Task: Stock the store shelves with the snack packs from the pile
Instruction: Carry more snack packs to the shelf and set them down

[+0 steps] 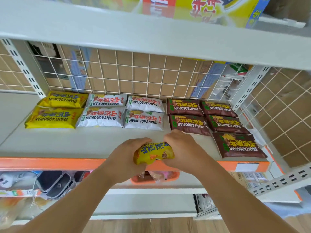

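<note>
**Both hands hold a yellow snack pack at the shelf's front edge**

Seen from a head-worn camera looking forward and down. The left hand (127, 153) and right hand (181, 148) each curl round one end of a yellow snack pack (153, 153), crumpling it slightly. They hold it just above the orange front lip (50, 163) of a pale shelf (84, 142), near its middle.

Packs lie flat on the shelf, sorted by colour. Two yellow packs (53, 117) are at far left, one behind the other, with four white packs (101, 117) beside them and five brown packs (239, 145) at right. Bare shelf shows in front of the yellow and white groups.

The held pack probably belongs with its own colour. Doing this step well would mean carrying it left and laying it flat just in front of the nearer yellow pack, its print turned like its neighbours'. Loosening the squeeze first should let it settle flat and square.
</note>
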`<state>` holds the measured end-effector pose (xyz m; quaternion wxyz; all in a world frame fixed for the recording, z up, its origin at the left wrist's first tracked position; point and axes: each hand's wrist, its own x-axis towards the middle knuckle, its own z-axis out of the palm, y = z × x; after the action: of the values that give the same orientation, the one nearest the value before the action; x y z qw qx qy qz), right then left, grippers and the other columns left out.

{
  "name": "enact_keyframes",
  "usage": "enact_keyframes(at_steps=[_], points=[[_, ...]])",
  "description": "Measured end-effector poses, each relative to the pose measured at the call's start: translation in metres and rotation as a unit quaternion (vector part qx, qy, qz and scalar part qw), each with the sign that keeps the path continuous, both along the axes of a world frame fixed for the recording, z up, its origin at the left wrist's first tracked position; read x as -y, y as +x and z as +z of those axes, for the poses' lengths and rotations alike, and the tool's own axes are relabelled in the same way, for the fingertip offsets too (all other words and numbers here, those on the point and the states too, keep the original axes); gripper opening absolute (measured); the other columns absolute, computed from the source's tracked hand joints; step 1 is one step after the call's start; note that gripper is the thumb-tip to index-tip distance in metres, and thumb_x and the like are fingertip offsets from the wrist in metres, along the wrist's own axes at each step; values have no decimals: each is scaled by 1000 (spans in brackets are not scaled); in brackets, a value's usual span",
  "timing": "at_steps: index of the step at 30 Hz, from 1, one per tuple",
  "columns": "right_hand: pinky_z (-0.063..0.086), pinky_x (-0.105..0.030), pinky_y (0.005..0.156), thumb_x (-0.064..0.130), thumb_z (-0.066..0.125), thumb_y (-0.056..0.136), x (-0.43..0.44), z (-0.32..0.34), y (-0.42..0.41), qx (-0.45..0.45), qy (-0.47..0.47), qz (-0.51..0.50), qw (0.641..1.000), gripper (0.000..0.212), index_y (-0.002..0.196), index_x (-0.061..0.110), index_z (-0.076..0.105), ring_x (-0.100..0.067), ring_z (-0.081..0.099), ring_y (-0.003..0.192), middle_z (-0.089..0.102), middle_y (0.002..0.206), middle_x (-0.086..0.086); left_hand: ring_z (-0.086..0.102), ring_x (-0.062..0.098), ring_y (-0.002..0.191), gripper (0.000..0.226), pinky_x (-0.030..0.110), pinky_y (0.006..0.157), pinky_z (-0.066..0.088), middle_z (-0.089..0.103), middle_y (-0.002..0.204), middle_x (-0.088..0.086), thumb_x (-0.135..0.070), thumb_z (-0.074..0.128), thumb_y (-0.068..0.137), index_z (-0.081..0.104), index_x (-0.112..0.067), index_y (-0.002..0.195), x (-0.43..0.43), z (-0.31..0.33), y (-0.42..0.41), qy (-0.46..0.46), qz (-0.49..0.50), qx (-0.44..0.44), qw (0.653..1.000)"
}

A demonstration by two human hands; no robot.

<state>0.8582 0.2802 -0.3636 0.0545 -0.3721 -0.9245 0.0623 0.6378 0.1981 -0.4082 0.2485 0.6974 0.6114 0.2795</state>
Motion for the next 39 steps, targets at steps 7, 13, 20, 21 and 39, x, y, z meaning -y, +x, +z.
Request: enact_keyframes(at_steps=[7, 13, 20, 21, 39], points=[[33, -36, 62, 53, 71, 71, 14, 6, -69, 17, 10, 41, 999, 43, 89, 21, 49, -22, 48, 73, 53, 81, 1, 60, 2, 108, 73, 33, 93, 54, 57, 122, -27, -28, 71, 66, 51, -46, 133, 29, -2, -61, 1, 60, 29, 998], [35, -37, 62, 53, 68, 77, 38, 5, -135, -39, -21, 42, 998, 40, 87, 22, 45, -24, 52, 75, 54, 82, 4, 57, 22, 106, 59, 33, 90, 47, 63, 121, -4, -33, 69, 68, 61, -26, 126, 61, -2, -108, 94, 207, -78, 971], [48, -39, 71, 50, 62, 83, 75, -2, -204, -150, -226, -9, 962, 29, 94, 27, 48, -17, 56, 77, 58, 87, 7, 59, 17, 63, 22, 33, 58, 44, 61, 63, -6, -45, 49, 94, 63, -31, 83, 88, 4, -149, 4, 286, -21, 958], [48, -39, 72, 48, 61, 83, 78, -4, -213, -169, -270, -20, 948, 26, 94, 28, 50, -16, 56, 76, 59, 87, 8, 60, 13, 65, 20, 33, 60, 45, 65, 67, -9, -44, 49, 96, 65, -34, 91, 90, 8, -152, -9, 271, 19, 962], [46, -36, 99, 11, 54, 87, 95, 2, -286, -171, -92, 82, 978, 42, 127, 22, 61, -17, 48, 121, 56, 132, 4, 55, 19, 119, 71, 42, 91, 43, 59, 126, -16, -35, 47, 72, 42, -50, 142, 81, 52, -290, -72, 140, -351, 923]])
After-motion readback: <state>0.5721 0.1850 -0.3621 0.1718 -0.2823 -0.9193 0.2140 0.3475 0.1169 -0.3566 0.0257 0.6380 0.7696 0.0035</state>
